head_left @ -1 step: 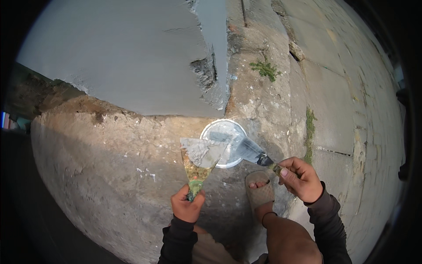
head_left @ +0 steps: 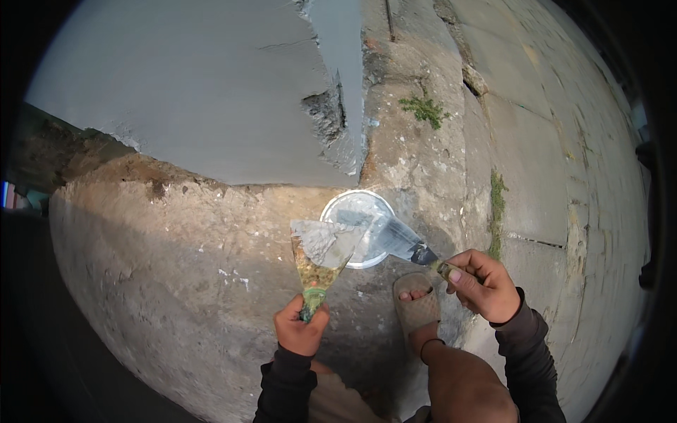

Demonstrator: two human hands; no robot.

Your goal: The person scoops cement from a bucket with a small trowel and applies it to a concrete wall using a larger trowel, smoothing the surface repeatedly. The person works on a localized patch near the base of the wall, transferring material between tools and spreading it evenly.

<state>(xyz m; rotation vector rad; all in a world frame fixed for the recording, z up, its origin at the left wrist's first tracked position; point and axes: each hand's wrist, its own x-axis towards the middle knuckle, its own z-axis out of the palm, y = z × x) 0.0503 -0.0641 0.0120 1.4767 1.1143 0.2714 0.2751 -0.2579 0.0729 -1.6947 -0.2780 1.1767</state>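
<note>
- The concrete ground [head_left: 211, 247] is rough and stained, flecked with white spots, and partly in shade toward its curved left edge, beyond which it turns very dark.
- Along its upper edge stands a grey, smoothly coated wall [head_left: 190, 84]; near the wall's upright corner is a broken, crumbly patch [head_left: 324, 116], and a thin crack runs above it.
- On the right side of the ground, paler slabs [head_left: 529, 183] stretch away, split by seams; a green weed tuft [head_left: 425, 111] grows near the wall, and a strip of greenery [head_left: 497, 211] follows a seam.
- A round, white-rimmed container [head_left: 360, 192] holding greyish material sits on the concrete just below the wall's lower corner.
- The hands are apart, each closed around a handle.
- The left hand [head_left: 300, 328] grips a wide putty knife [head_left: 328, 274], its blade pointing up and loaded with grey paste [head_left: 321, 240], overlapping the container's left side in view.
- The right hand [head_left: 486, 285] grips a second scraper [head_left: 403, 241], its blade reaching over the container's right rim; I cannot tell whether they touch.
- A sandalled foot [head_left: 417, 310] rests on the concrete below the container.
</note>
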